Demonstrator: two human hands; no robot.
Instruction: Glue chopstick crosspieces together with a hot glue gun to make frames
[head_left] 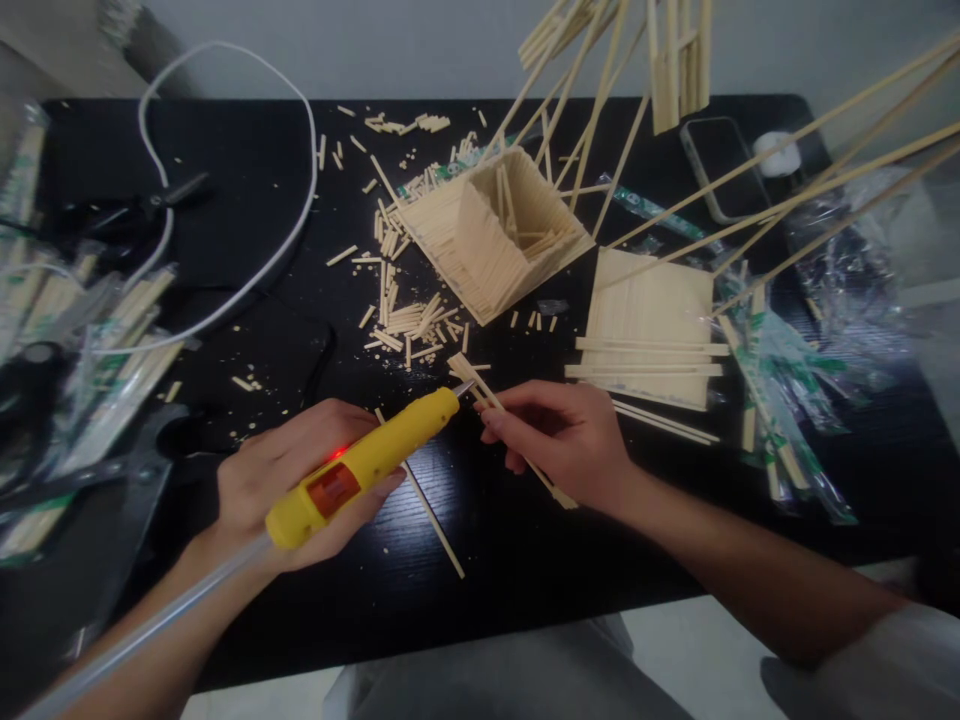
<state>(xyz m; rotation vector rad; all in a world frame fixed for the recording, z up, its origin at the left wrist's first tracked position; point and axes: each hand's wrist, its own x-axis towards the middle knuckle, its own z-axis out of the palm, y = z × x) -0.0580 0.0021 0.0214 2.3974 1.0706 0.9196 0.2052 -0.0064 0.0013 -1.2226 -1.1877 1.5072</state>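
Note:
My left hand (pixel 274 470) is closed around a yellow glue gun (pixel 397 440) with a lit red light. A clear glue stick (pixel 165 615) runs out of its back end. The gun's metal tip is at the upper end of some joined wooden chopsticks (pixel 551 484), which my right hand (pixel 577 435) pinches between thumb and fingers. One thin stick (pixel 435 525) slants below my left hand; whether the fingers touch it is hidden by the gun. Beyond my hands stands a square box built of sticks (pixel 491 255) on a flat stick base.
Cut stick pieces (pixel 409 320) are strewn left of the box. A flat stick panel (pixel 652 300) lies right, sticks across it. Long sticks (pixel 825 185) jut in from the upper right. Wrapped chopsticks (pixel 127 370), a white cable (pixel 311 150), plastic wrappers (pixel 814 380) and a phone (pixel 724 165) surround the work.

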